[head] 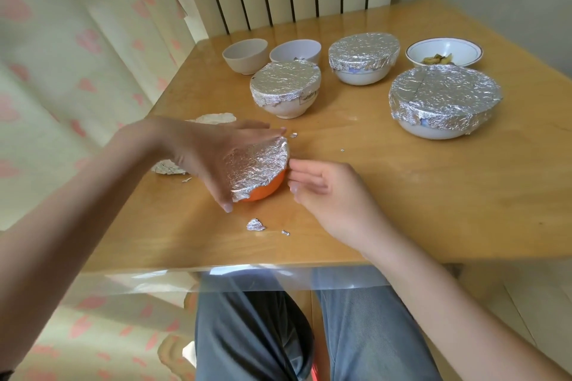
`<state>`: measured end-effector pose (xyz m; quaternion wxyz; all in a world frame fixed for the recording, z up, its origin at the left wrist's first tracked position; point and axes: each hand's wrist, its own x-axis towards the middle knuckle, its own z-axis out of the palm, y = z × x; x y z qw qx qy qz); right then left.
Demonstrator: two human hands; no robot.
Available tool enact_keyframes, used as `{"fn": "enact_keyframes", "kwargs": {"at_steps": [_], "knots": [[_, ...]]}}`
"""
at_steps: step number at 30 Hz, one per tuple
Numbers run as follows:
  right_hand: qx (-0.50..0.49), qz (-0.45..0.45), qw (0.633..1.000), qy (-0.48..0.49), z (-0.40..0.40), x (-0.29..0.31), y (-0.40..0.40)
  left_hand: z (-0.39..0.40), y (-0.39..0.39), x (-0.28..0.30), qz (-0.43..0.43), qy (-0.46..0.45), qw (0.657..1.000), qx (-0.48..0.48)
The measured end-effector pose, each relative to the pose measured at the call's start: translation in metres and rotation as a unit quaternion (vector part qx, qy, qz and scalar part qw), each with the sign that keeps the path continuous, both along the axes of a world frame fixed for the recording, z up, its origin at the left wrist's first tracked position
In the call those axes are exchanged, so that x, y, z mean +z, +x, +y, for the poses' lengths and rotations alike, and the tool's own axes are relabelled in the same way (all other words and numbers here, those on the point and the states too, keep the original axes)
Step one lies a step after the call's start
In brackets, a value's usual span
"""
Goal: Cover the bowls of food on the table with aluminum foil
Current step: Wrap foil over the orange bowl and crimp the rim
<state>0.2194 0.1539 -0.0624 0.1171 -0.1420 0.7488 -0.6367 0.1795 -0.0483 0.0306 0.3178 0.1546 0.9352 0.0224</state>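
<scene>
Scene: I sit at the wooden bench (402, 195), moulding foil (257, 164) over an orange bowl (263, 190) near its front edge.
Left hand (204, 155): laid flat against the bowl's left side, fingers straight and spread, pressing the foil down, not gripping it.
Right hand (322, 185): just beside the bowl's right rim, fingers loosely curled, tips at the foil's edge; I cannot tell whether they actually pinch it.
Orange bowl: top fully covered, lower wall still bare at the front, where the foil skirt ends raggedly.
Done already: three white bowls sit wrapped further back, a small one (284, 90), one behind it (363, 60) and a large one (444, 102) to the right.
Not yet covered: the rimmed dish of food (444, 52) at the far right; two more bowls (246, 54) (295, 51) stand open at the back.
Litter: torn foil scraps (256, 225) in front of the bowl, crumpled pieces (213, 118) behind my left hand.
Risk: this thin foil probably tears if I tug the edge hard, as the scraps suggest.
Risk: uneven pressure from my left hand could slide or tip the light bowl.
Risk: a loose skirt may spring back up unless crimped under the rim.
</scene>
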Motion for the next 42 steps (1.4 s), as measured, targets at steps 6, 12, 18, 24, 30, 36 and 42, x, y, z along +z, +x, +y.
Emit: {"fn": "enact_keyframes", "kwargs": {"at_steps": [6, 12, 18, 24, 30, 36, 42], "knots": [[0.052, -0.025, 0.998, -0.016, -0.007, 0.012, -0.009, 0.011, 0.010, -0.015, 0.116, -0.034, 0.989, 0.079], [0.072, 0.032, 0.994, 0.075, 0.004, 0.009, -0.037, 0.009, 0.023, -0.009, 0.109, -0.103, 0.984, 0.093], [-0.022, 0.305, 0.919, 0.249, 0.003, 0.000, 0.003, 0.011, 0.003, -0.005, 0.082, -0.060, 0.992, -0.079], [-0.077, 0.447, 0.836, 0.309, -0.019, 0.001, 0.001, 0.011, -0.006, -0.017, 0.084, 0.037, 0.992, -0.081], [-0.039, 0.433, 0.876, 0.211, -0.012, -0.006, -0.013, 0.011, -0.007, -0.019, 0.085, 0.040, 0.992, -0.078], [-0.025, 0.497, 0.845, 0.199, -0.010, -0.007, -0.023, 0.009, -0.007, -0.021, 0.083, 0.053, 0.992, -0.080], [0.057, 0.470, 0.873, 0.118, -0.002, -0.009, -0.046, 0.011, -0.006, -0.018, 0.061, 0.051, 0.993, -0.092]]}}
